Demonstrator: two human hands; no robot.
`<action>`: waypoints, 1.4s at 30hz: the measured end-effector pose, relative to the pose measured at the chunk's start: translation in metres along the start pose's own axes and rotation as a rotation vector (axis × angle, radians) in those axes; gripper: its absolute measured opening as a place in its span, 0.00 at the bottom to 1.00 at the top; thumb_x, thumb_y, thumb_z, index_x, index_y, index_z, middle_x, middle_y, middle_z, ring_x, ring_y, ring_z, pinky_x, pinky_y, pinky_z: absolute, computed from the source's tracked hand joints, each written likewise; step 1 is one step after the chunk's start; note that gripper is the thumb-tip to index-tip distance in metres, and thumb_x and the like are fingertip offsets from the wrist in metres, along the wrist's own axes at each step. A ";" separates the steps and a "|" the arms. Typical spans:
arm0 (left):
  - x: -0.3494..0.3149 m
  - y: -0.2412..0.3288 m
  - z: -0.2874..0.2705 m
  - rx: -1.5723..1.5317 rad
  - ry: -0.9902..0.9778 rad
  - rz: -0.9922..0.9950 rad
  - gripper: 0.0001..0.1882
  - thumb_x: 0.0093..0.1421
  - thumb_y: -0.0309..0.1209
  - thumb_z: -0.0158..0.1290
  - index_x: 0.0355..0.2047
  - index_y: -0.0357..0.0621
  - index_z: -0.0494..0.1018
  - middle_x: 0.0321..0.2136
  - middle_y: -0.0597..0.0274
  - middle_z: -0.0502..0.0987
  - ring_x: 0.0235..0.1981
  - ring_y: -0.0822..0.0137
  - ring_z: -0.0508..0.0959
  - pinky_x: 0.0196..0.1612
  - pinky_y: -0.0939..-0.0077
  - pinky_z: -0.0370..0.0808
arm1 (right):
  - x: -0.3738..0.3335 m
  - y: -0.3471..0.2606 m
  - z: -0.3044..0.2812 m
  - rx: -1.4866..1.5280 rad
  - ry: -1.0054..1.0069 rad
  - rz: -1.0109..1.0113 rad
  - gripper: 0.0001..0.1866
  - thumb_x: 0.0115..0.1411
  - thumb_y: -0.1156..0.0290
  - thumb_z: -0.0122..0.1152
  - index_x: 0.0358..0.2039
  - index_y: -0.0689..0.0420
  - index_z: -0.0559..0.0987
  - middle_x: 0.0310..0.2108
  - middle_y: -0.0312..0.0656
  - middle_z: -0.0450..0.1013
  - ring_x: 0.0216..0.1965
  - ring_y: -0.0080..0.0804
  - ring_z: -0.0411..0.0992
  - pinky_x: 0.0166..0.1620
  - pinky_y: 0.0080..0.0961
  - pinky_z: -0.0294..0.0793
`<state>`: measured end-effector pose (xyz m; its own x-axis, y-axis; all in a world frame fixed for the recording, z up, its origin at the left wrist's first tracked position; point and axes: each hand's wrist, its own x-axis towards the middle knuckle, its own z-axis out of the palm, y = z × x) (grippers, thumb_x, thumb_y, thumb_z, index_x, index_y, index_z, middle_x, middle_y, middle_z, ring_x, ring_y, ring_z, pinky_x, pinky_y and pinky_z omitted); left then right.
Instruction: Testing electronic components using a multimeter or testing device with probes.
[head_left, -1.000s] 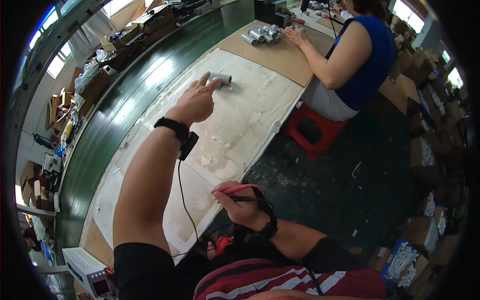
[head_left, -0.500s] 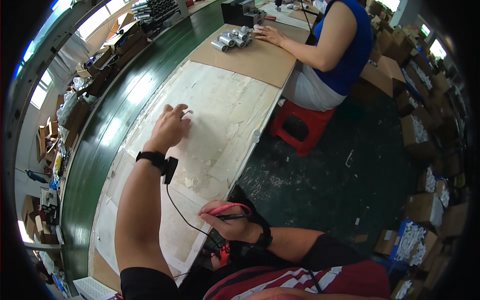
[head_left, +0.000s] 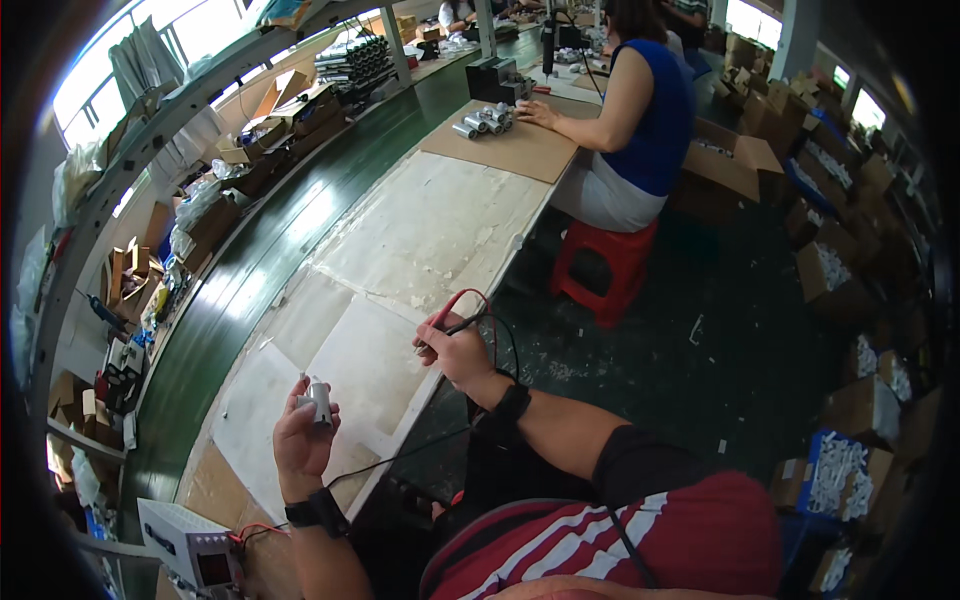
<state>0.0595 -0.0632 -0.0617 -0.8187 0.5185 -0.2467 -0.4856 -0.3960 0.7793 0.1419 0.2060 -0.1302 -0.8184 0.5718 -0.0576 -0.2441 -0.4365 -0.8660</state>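
My left hand is closed around a short silver metal cylinder, which it holds upright above the near part of the table. A narrower end pokes up beside the fingertips. In my right hand, at the table's near edge, are a red test lead and a black test lead, pinched together with their ends pointing left. Their cables loop back past the wrist. The two hands are apart, and the lead tips do not touch the cylinder.
A worn white-topped table runs away from me. A grey power unit with red wires stands at lower left. Farther up, silver cylinders lie on brown cardboard beside a co-worker on a red stool. Cartons line the right.
My left hand has drawn back from far over the table, and the silver cylinder now shows plainly in it. My right hand still holds both leads, now turned toward the table. The view has shifted.
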 end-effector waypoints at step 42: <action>-0.014 0.031 -0.101 0.128 -0.383 0.098 0.34 0.62 0.28 0.60 0.66 0.32 0.61 0.52 0.52 0.75 0.47 0.58 0.79 0.53 0.65 0.78 | -0.021 0.071 0.128 -0.067 -0.276 0.049 0.05 0.69 0.71 0.60 0.39 0.60 0.78 0.32 0.41 0.79 0.28 0.25 0.76 0.30 0.22 0.76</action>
<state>0.0252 -0.1595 -0.0924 -0.6739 0.7375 0.0455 -0.3492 -0.3721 0.8600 0.0752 0.0741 -0.1269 -0.9412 0.3365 0.0292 -0.1732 -0.4068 -0.8969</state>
